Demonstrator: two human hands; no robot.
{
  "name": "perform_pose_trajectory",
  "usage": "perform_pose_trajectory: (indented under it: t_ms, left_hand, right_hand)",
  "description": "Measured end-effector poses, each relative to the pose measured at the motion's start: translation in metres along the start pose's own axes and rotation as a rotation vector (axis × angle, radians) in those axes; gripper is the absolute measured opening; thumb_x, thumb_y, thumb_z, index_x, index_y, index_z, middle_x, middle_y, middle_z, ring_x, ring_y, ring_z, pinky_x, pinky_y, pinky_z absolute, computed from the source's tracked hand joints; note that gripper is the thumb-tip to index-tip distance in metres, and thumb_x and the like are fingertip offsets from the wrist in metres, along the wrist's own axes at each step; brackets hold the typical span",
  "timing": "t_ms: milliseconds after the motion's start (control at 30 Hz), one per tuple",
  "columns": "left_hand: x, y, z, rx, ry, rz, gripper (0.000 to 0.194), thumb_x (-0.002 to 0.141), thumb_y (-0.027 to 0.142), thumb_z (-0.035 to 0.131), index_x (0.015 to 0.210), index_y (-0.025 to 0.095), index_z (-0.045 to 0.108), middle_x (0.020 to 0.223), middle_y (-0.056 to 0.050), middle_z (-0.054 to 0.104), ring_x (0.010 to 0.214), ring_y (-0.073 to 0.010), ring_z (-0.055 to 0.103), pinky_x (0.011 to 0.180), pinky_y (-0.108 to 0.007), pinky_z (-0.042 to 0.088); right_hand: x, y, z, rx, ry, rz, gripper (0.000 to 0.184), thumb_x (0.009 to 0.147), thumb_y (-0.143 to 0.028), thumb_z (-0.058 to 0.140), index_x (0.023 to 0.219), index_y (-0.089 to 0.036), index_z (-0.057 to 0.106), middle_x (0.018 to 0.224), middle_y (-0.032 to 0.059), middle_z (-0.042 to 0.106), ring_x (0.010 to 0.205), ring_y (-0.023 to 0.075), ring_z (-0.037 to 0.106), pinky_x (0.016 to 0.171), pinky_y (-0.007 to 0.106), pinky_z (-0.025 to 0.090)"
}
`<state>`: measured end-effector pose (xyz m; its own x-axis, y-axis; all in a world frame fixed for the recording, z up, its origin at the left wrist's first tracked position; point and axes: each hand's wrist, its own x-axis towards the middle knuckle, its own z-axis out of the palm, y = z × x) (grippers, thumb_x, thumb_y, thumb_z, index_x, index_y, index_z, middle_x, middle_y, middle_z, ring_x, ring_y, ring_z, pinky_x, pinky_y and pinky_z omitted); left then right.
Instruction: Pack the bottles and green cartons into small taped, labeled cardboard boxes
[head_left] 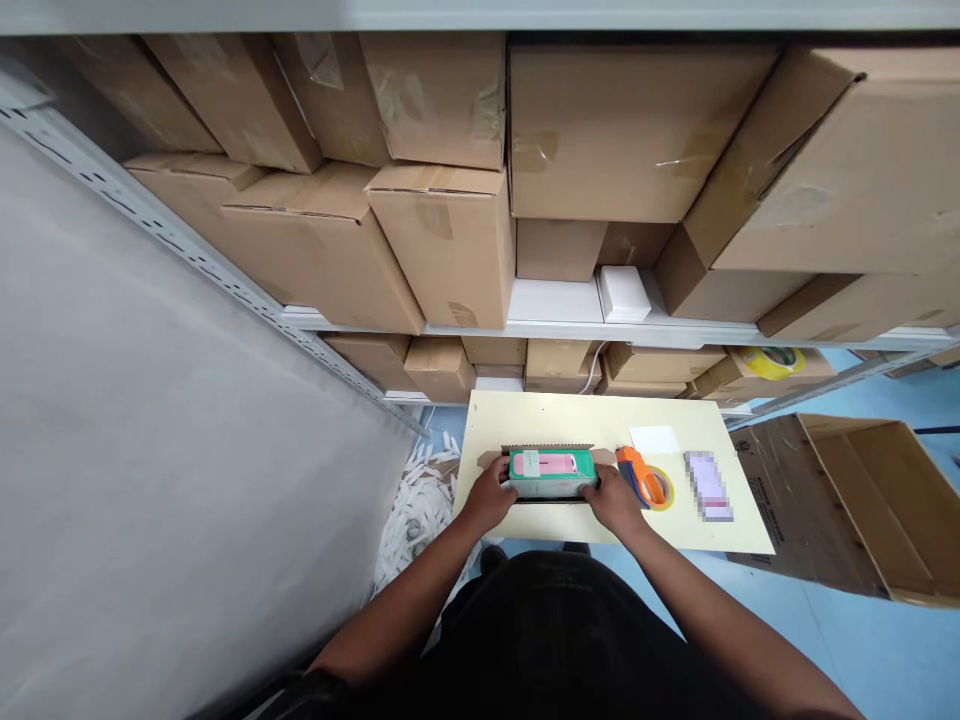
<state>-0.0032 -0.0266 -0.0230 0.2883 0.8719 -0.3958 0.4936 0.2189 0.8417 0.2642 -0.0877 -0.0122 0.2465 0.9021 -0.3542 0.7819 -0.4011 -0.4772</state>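
Note:
A small green and pink product box (550, 472) sits in an open brown cardboard carton (546, 452) on a pale yellow table (570, 420). My left hand (491, 496) grips the product box at its left end. My right hand (613, 499) grips its right end. Both hands have their fingers curled round the box.
An orange tape dispenser (643, 479), a white card (655, 439) and a blurred flat item (709, 485) lie to the right on the table. Shelves stacked with cardboard boxes (450, 230) rise behind. An open carton (862, 500) stands on the blue floor at right, white paper scraps (416, 510) at left.

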Motion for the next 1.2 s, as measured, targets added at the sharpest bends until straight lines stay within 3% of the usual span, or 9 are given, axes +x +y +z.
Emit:
perform_pose_trajectory:
  t_ms: [133,233,367,567,700,833,1000,1200]
  left_hand:
    - [0.0,0.007,0.002,0.273,0.051,0.057,0.047,0.08,0.019,0.07,0.127,0.019,0.064,0.134,-0.013,0.065,0.122,-0.0281,0.064,0.106,-0.04,0.049]
    - [-0.001,0.009,-0.001,0.41,0.143,0.101,0.039,0.083,0.024,0.069,0.122,0.02,0.065,0.134,-0.014,0.06,0.128,-0.0295,0.057,0.112,-0.041,0.043]
    - [0.0,0.0,-0.004,0.516,0.252,0.004,0.052,0.084,0.031,0.07,0.134,0.019,0.057,0.139,-0.017,0.056,0.131,-0.0349,0.052,0.112,-0.045,0.041]
    - [0.014,-0.019,-0.001,0.263,-0.007,-0.106,0.055,0.079,0.022,0.074,0.132,0.019,0.059,0.128,-0.013,0.07,0.114,-0.029,0.068,0.097,-0.037,0.051]
    - [0.01,-0.018,0.003,0.128,0.024,-0.178,0.052,0.079,0.019,0.071,0.13,0.02,0.063,0.123,-0.01,0.075,0.107,-0.0283,0.072,0.091,-0.036,0.054]
    - [-0.015,-0.011,0.02,0.057,0.166,-0.196,0.051,0.08,0.016,0.066,0.13,0.023,0.064,0.124,-0.007,0.075,0.109,-0.026,0.072,0.095,-0.035,0.053]
    - [-0.067,-0.007,0.059,-0.102,0.42,-0.256,0.05,0.084,0.021,0.063,0.134,0.024,0.061,0.118,-0.003,0.074,0.094,-0.0202,0.073,0.088,-0.032,0.056]
    - [-0.142,-0.018,0.102,-0.342,0.715,-0.324,0.061,0.088,0.035,0.066,0.146,0.025,0.049,0.121,-0.006,0.069,0.089,-0.0188,0.072,0.082,-0.031,0.057]
  right_hand:
    - [0.007,0.004,0.003,-0.037,-0.044,-0.038,0.042,0.092,-0.031,0.059,0.131,-0.017,0.066,0.128,0.0145,0.065,0.115,0.0273,0.065,0.095,0.033,0.048]
    - [0.009,0.014,0.0,-0.037,-0.007,-0.009,0.045,0.092,-0.037,0.059,0.131,-0.016,0.065,0.129,0.0157,0.065,0.117,0.0292,0.064,0.097,0.036,0.049]
    - [0.013,0.027,-0.001,-0.005,0.014,0.138,0.042,0.087,-0.045,0.064,0.117,-0.016,0.07,0.126,0.018,0.067,0.113,0.0322,0.066,0.093,0.039,0.051]
    - [0.028,0.029,-0.001,0.504,-0.29,0.285,0.043,0.077,-0.051,0.073,0.107,-0.02,0.072,0.103,0.0103,0.076,0.096,0.0258,0.072,0.072,0.033,0.057]
    - [0.038,0.037,0.0,0.488,-0.361,0.285,0.034,0.071,-0.047,0.079,0.091,-0.02,0.07,0.087,0.007,0.075,0.083,0.0228,0.071,0.064,0.03,0.056]
    - [0.046,0.051,-0.001,0.298,-0.368,0.116,0.021,0.081,-0.04,0.064,0.079,-0.019,0.065,0.072,0.0039,0.069,0.069,0.0197,0.068,0.062,0.028,0.051]
    - [0.06,0.061,-0.018,0.058,-0.36,-0.244,0.027,0.089,-0.037,0.047,0.07,-0.022,0.06,0.065,0.0029,0.064,0.069,0.0204,0.063,0.064,0.028,0.041]
    - [0.064,0.023,-0.028,-0.06,-0.445,-0.529,0.026,0.085,-0.037,0.046,0.067,-0.024,0.06,0.066,0.0031,0.065,0.07,0.0221,0.061,0.063,0.029,0.038]
